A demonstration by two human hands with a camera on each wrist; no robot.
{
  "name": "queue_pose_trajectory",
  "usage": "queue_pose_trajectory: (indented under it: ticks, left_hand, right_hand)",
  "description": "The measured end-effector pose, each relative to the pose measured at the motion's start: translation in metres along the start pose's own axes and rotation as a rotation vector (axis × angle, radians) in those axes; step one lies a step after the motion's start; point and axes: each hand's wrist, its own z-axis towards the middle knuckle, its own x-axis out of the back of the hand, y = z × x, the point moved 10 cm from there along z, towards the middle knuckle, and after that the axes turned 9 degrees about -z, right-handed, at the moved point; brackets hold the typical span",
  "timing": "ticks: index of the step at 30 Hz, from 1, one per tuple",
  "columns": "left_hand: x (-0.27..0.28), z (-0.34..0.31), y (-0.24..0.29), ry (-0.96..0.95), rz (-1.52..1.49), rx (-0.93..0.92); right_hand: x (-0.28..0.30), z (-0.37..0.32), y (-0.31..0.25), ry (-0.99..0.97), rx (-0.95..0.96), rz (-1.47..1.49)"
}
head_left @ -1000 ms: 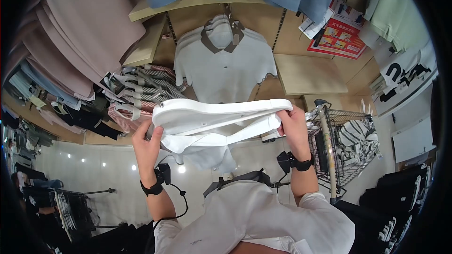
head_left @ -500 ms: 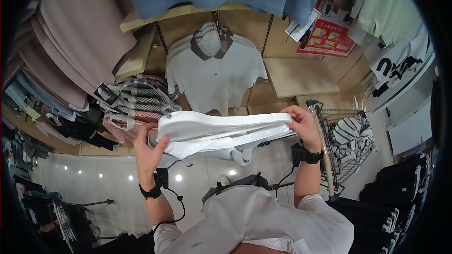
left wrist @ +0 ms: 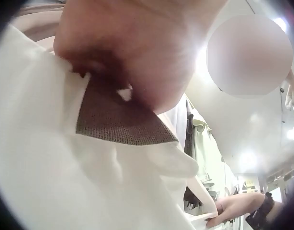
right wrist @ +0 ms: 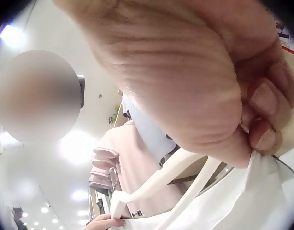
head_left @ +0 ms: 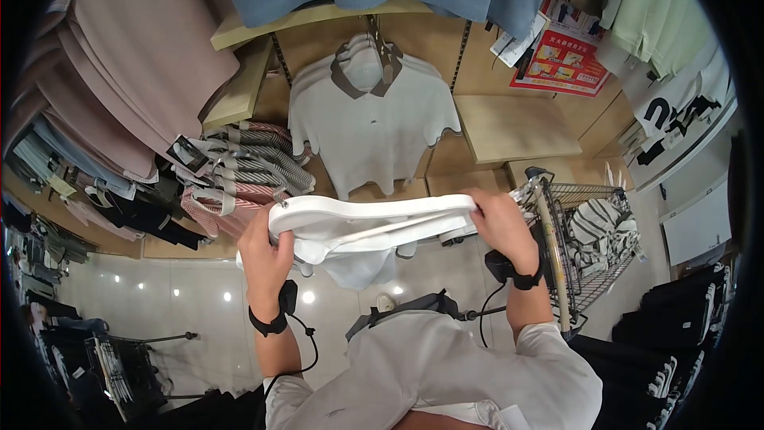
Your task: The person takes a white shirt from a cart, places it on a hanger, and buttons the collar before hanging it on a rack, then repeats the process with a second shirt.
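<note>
A white hanger (head_left: 374, 207) lies crosswise in front of the person, with a white shirt (head_left: 362, 269) on it. The left hand (head_left: 265, 259) grips its left end, thumb on the near side. At the opposite end, the right hand (head_left: 508, 227) holds the hanger and shirt cloth between curled fingers and thumb. Brown ribbed trim (left wrist: 123, 120) on the shirt shows just beneath the left palm in the left wrist view. From the right wrist, the hanger's arm and bar (right wrist: 197, 189) are visible, with white cloth bunched at the fingertips (right wrist: 263, 136).
White polo shirts (head_left: 370, 127) with brown collars hang on the wall ahead. Striped shirts (head_left: 255, 163) and pink garments (head_left: 151, 48) hang to the left. A wire shopping cart (head_left: 589, 247) with a striped garment stands at the right. Wooden shelves (head_left: 517, 127) line the wall.
The hanger and shirt have come down slightly in the head view. The left hand has turned further over its end, and the right hand has rolled over the right end.
</note>
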Motion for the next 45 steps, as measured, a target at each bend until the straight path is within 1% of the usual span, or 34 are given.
queue_pose_trajectory:
  ticks: [1,2,4,5,7,8,10,11,12,14,15,16,17,18,19,20,21,22,24,25,26,28,29,30,32,33,34,36,37,38,39,40,43,45]
  left_hand:
    - [-0.001,0.000,0.011,0.010,0.020,-0.097]
    - [-0.001,-0.001,0.010,0.010,0.019,-0.098]
    - [-0.008,-0.003,0.001,-0.077,-0.011,-0.078]
    - [-0.009,-0.008,-0.005,-0.083,-0.012,-0.078]
    - [-0.014,-0.016,-0.035,-0.103,-0.094,0.110]
    - [-0.017,-0.018,-0.038,-0.110,-0.093,0.110]
    - [-0.024,-0.021,-0.020,-0.081,-0.005,-0.086]
    - [-0.031,-0.024,-0.012,-0.094,0.029,-0.163]
    - [-0.035,-0.025,-0.009,-0.094,0.027,-0.163]
    - [-0.042,-0.024,0.001,-0.084,0.167,-0.198]
    - [-0.043,-0.023,0.006,-0.061,0.180,-0.213]
    - [-0.044,-0.022,0.008,-0.057,0.180,-0.209]
    - [-0.046,-0.022,0.010,-0.072,0.128,-0.207]
    - [-0.048,-0.020,0.013,-0.088,0.075,-0.207]
    - [-0.045,-0.019,0.018,-0.086,0.074,-0.206]
    - [-0.038,-0.016,0.022,-0.072,0.011,-0.171]
    - [-0.031,-0.012,0.026,-0.056,-0.052,-0.140]
    - [-0.025,-0.011,0.029,-0.048,-0.053,-0.146]
    - [-0.010,-0.013,0.024,-0.003,-0.054,-0.099]
    - [-0.006,-0.012,0.028,0.016,-0.033,-0.157]
    - [-0.006,-0.011,0.029,0.021,-0.035,-0.158]
    - [-0.013,-0.006,0.029,-0.055,-0.137,-0.112]
    - [-0.019,-0.003,0.035,-0.091,-0.133,-0.150]
    - [-0.022,0.001,0.037,-0.087,-0.133,-0.155]
    - [-0.035,0.004,0.050,-0.116,-0.069,-0.274]
    - [-0.041,0.005,0.058,-0.098,0.018,-0.344]
    - [-0.042,0.012,0.060,-0.095,0.019,-0.351]
    - [-0.055,0.018,0.059,-0.191,0.111,-0.334]
    - [-0.049,0.026,0.055,-0.112,0.097,-0.343]
    - [-0.053,0.032,0.050,-0.114,0.096,-0.349]
    - [-0.058,0.038,0.040,-0.129,0.115,-0.311]
    - [-0.064,0.043,0.031,-0.140,0.134,-0.273]
    - [-0.084,0.050,0.020,-0.144,0.146,-0.275]
    - [-0.094,0.058,0.015,-0.169,0.122,-0.234]
  right_hand:
    - [-0.009,0.000,0.001,-0.033,0.003,-0.042]
    - [-0.011,0.000,0.002,-0.032,0.002,-0.043]
    - [-0.013,0.000,-0.004,-0.036,0.077,-0.048]
    - [-0.011,0.000,-0.003,-0.036,0.071,-0.047]
    - [-0.008,0.004,0.001,-0.088,0.010,0.060]
    - [-0.008,0.003,-0.001,-0.089,0.003,0.064]
    - [0.005,0.005,0.008,0.065,-0.158,0.033]
    - [0.010,0.005,0.005,0.161,-0.160,0.007]
    - [0.009,0.003,-0.002,0.161,-0.161,0.005]
    - [0.015,-0.001,-0.026,0.172,-0.119,0.123]
    - [0.013,-0.005,-0.040,0.096,-0.147,0.256]
    - [0.001,-0.010,-0.056,0.007,-0.038,0.360]
    - [-0.003,-0.016,-0.083,-0.146,0.059,0.380]
    - [-0.008,-0.015,-0.089,-0.146,0.060,0.378]
    - [-0.019,-0.019,-0.115,-0.244,0.272,0.485]
    - [-0.023,-0.028,-0.138,-0.341,0.484,0.589]
    - [-0.026,-0.025,-0.125,-0.368,0.391,0.586]
    - [-0.023,-0.020,-0.118,-0.363,0.398,0.581]
    - [0.027,-0.005,-0.084,0.261,0.297,0.114]
    - [0.018,-0.003,-0.072,0.224,0.252,0.028]
    - [0.009,-0.002,-0.067,0.226,0.256,0.024]
    - [-0.029,-0.003,-0.078,0.050,0.431,0.029]
    - [-0.039,-0.001,-0.080,0.044,0.368,0.098]
    - [-0.047,0.000,-0.086,0.049,0.372,0.095]
    - [-0.050,0.003,-0.092,0.158,0.356,0.158]
    - [-0.044,0.005,-0.094,0.258,0.350,0.216]
    - [-0.045,0.007,-0.094,0.265,0.352,0.215]
    - [-0.056,0.011,-0.077,0.210,0.181,0.251]
    - [-0.055,0.015,-0.072,0.220,0.181,0.248]
    - [-0.056,0.017,-0.059,0.219,0.104,0.243]
    - [-0.059,0.017,-0.047,0.213,0.027,0.239]
    - [-0.060,0.021,-0.042,0.213,0.029,0.241]
    - [-0.048,0.038,-0.022,0.294,0.032,0.241]
    - [-0.043,0.049,-0.008,0.294,0.035,0.227]
